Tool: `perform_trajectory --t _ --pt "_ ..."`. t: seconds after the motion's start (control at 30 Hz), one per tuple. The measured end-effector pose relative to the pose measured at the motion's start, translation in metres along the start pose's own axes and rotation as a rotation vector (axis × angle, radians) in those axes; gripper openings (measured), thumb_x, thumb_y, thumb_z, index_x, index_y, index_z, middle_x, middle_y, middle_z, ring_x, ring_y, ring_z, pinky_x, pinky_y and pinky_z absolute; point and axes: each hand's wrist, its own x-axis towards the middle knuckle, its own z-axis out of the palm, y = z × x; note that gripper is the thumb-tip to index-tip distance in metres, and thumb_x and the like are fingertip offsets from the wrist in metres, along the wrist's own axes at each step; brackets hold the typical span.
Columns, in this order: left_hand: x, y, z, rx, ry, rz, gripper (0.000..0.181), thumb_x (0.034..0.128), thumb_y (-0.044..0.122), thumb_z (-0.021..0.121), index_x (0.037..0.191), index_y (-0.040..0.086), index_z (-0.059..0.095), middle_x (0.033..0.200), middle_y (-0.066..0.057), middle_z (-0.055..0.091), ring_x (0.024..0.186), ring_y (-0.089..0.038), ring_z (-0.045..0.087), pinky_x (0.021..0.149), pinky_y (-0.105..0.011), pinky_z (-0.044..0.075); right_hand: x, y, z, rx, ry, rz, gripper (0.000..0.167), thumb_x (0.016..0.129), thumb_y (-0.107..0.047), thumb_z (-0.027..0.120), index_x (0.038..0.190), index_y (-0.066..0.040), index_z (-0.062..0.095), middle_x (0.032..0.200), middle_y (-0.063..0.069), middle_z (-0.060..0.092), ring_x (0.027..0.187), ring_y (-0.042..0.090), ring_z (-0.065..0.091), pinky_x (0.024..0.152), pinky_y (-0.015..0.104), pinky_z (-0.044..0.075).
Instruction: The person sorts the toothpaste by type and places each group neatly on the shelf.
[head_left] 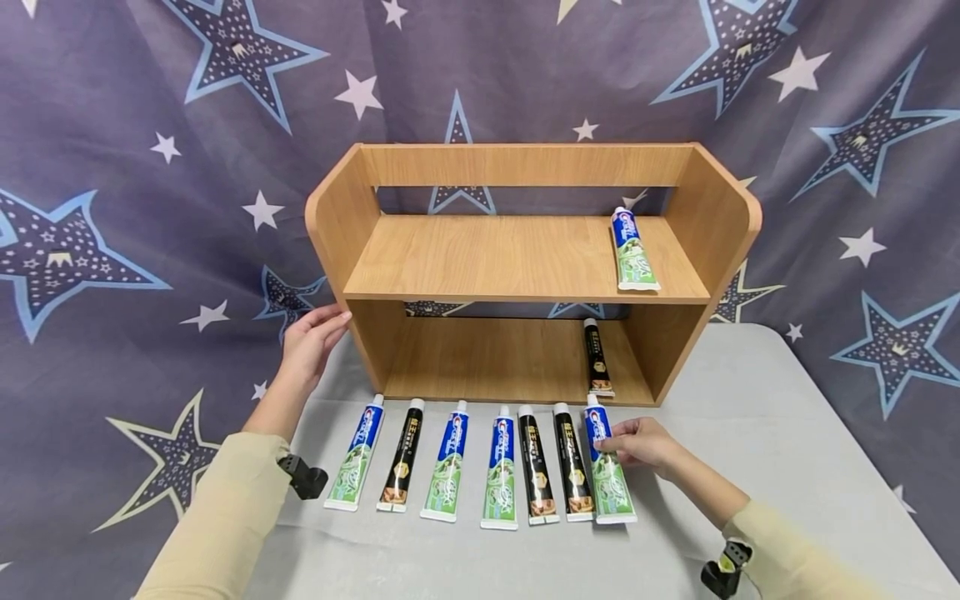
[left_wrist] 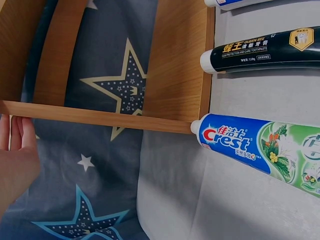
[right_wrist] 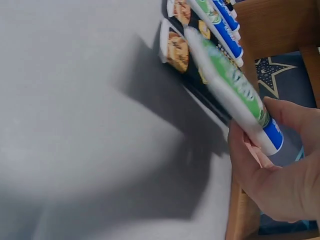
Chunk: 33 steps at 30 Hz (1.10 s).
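My right hand (head_left: 643,443) pinches a blue, green and white Crest toothpaste tube (head_left: 609,479) at the right end of a row. In the right wrist view this tube (right_wrist: 235,85) is lifted a little off the table, its cap end hidden by the hand (right_wrist: 280,165). Beside it lies a black toothpaste tube (head_left: 573,467). At the wooden shelf (head_left: 525,250), my left hand (head_left: 311,342) touches the outer left side with fairly straight fingers. One Crest tube (head_left: 633,250) lies on the upper board, and one black tube (head_left: 596,358) on the lower board, both toward the right.
Several more tubes lie in the row, caps toward the shelf, among them a Crest tube (head_left: 356,458) at the left end and a black tube (head_left: 401,458) beside it. A grey-white cloth covers the table (head_left: 750,400). Behind hangs a star-patterned curtain (head_left: 525,67).
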Motion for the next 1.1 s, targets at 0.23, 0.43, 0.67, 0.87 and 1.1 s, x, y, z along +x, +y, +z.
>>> perform_trajectory --t 0.23,0.43,0.67,0.87,1.1 --pt "-0.001 0.001 0.0 0.015 0.013 -0.016 0.018 0.0866 -0.003 0.066 0.087 0.014 0.065 0.082 0.008 0.071 0.078 0.001 0.069 0.086 -0.014 0.056 0.0 -0.014 -0.005 0.069 -0.06 0.007 0.035 0.08 -0.013 0.075 0.103 0.007 0.059 0.075 -0.004 0.064 0.06 0.005 0.059 0.066 0.021 0.061" --pt "-0.001 0.002 0.001 0.035 0.015 -0.016 0.016 0.0871 -0.002 0.066 0.089 0.014 0.064 0.084 0.009 0.07 0.078 0.002 0.068 0.087 -0.013 0.056 -0.004 -0.03 -0.01 0.171 -0.158 -0.016 0.034 0.083 -0.01 0.073 0.107 0.009 0.061 0.073 -0.005 0.07 0.064 0.005 0.065 0.074 0.027 0.063" --pt "-0.001 0.002 0.001 0.048 0.016 -0.02 0.015 0.0867 0.0 0.067 0.09 0.014 0.064 0.084 0.009 0.07 0.078 0.002 0.068 0.089 -0.015 0.055 -0.009 -0.049 -0.017 0.231 -0.212 -0.006 0.033 0.085 -0.012 0.071 0.111 0.007 0.062 0.073 -0.007 0.072 0.067 0.004 0.067 0.073 0.022 0.062" --pt "0.001 0.001 0.0 0.039 0.014 -0.007 0.015 0.0856 0.001 0.069 0.087 0.016 0.066 0.084 0.009 0.07 0.079 0.0 0.069 0.085 -0.013 0.057 -0.015 -0.065 -0.025 0.279 -0.27 -0.026 0.029 0.088 -0.014 0.068 0.112 0.004 0.063 0.076 -0.007 0.074 0.068 0.002 0.068 0.075 0.021 0.062" --pt "0.001 0.0 0.0 0.018 0.016 -0.015 0.017 0.0853 -0.001 0.068 0.085 0.016 0.067 0.082 0.008 0.071 0.079 0.0 0.069 0.083 -0.013 0.058 -0.026 -0.084 -0.032 0.263 -0.294 -0.043 0.042 0.09 -0.015 0.066 0.121 0.011 0.053 0.077 -0.008 0.073 0.068 0.001 0.068 0.076 0.02 0.061"
